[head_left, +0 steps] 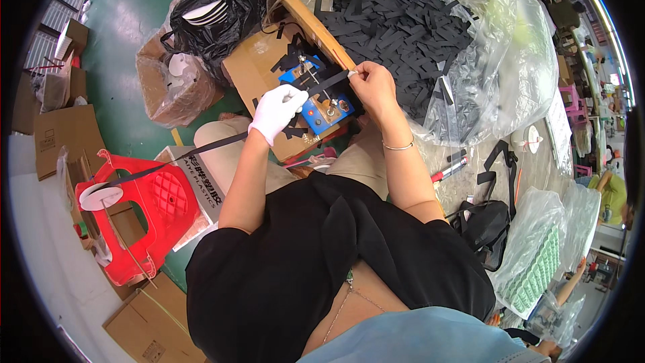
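A long black strap (213, 144) runs from a white reel (101, 197) on the left, past my left forearm, to my hands. My left hand (277, 113), in a white glove, is closed round the strap beside a small blue machine (325, 119) with metal parts. Between my hands the strap stretches across the machine, sloping up to the right. My bare right hand (373, 87) pinches its end, with something white round a fingertip. A bracelet (399, 146) circles my right wrist. Part of the machine is hidden behind the strap and my left hand.
A large pile of cut black strips (396, 33) lies beyond a wooden edge (314, 19), with clear plastic sheeting (507, 60) beside it. Left stand a red stool (151, 212), an open carton (161, 97) and a black bag (228, 20). Black straps and a bag (485, 225) lie right.
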Available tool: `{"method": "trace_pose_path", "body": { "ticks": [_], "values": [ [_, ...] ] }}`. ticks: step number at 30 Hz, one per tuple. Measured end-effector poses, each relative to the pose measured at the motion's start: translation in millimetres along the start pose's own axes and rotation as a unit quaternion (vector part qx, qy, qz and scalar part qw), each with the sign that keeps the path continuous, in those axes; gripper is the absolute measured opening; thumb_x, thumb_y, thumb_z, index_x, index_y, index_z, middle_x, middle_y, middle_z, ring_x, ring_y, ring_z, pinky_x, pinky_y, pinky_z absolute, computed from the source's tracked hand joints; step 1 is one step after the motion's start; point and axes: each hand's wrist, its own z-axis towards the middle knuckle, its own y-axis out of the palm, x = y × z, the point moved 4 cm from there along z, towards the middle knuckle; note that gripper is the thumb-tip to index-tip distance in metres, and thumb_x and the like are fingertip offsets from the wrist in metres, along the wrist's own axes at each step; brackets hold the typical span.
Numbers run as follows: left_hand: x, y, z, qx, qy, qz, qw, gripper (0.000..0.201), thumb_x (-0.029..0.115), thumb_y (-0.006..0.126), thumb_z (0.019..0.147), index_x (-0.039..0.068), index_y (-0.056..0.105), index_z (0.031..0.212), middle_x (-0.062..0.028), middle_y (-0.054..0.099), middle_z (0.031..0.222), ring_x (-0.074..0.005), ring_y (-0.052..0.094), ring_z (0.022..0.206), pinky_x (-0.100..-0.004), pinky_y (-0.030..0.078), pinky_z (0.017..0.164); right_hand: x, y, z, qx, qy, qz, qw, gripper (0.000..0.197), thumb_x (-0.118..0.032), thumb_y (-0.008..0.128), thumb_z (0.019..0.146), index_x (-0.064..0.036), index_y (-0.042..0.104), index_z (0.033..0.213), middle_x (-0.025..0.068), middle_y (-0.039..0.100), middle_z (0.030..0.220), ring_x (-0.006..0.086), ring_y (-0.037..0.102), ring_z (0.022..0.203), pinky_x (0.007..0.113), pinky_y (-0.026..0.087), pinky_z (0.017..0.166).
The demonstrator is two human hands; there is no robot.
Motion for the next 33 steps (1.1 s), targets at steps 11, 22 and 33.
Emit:
{"method": "trace_pose_path", "body": {
  "ticks": [11, 22, 33],
  "values": [
    [-18.8, 5.1, 13.1, 0.062, 0.027, 0.120, 0.990, 0.024, 0.027, 0.065, 0.083, 0.002, 0.065, 0.083, -0.0020, 0.063, 0.071, -0.0086, 0.055, 0.065, -0.0245, 0.044, 0.061, -8.0, 2.0, -1.4, 0.004, -0.008, -0.092, 0.996, 0.014, -0.018, 0.063, 0.071, -0.0054, 0.061, 0.075, 0.0080, 0.063, 0.071, 0.0281, 0.062, 0.069, 0.037, 0.048, 0.064],
    [24.7, 4.3, -7.0, 0.002, 0.054, -0.152, 0.987, 0.014, 0.021, 0.062, 0.087, 0.007, 0.062, 0.086, 0.0033, 0.055, 0.068, -0.0025, 0.045, 0.058, -0.0174, 0.034, 0.052, 0.2, 9.6, -6.2, -0.035, -0.035, 0.242, 0.969, 0.021, -0.019, 0.070, 0.078, -0.0027, 0.059, 0.082, -0.0028, 0.052, 0.065, 0.0054, 0.044, 0.058, 0.022, 0.038, 0.054],
    [18.0, 11.6, 0.7, 0.006, 0.058, -0.137, 0.989, 0.015, 0.021, 0.063, 0.087, 0.006, 0.063, 0.086, 0.0023, 0.056, 0.069, -0.0035, 0.045, 0.059, -0.0184, 0.035, 0.053, 19.5, -71.4, 8.9, 0.324, -0.096, 0.023, 0.941, 0.060, -0.008, 0.067, 0.074, -0.0061, 0.040, 0.128, 0.0130, 0.059, 0.103, 0.0167, 0.057, 0.058, 0.029, 0.049, 0.062]
  ]
}}
